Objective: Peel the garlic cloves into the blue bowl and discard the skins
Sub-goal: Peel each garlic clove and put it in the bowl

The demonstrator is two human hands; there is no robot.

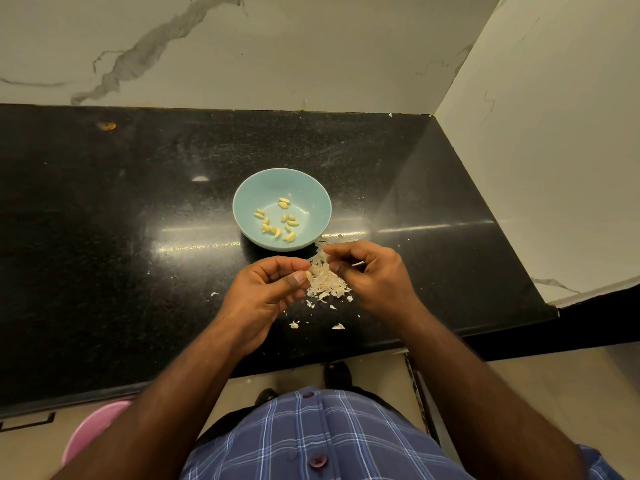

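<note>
Garlic on the counter, and both hands are at work just in front of the round pale-blue ceramic bowl (242,195). That bowl sits on the polished black speckled stone countertop (104,237), and over a dozen peeled yellowish garlic cloves (277,220) lie scattered across its bottom. The left hand (266,289) is curled, thumb and fingertips pinched on a small pale garlic clove (307,274) at its tips. The right hand (370,275) is bunched too, fingers closed on a thin strip of papery skin (357,263) that pokes out between them. Between the two hands, and touching the counter, sits a loose heap of dry white garlic skins (327,282), running up towards the bowl's near rim. A few stray flakes (337,326) lie nearer the counter's front edge, apart from the heap. Down at the lower left, below the counter, a pink round plastic tub (93,431) shows partly. Blue checked shirt (311,445) fills the bottom.
</note>
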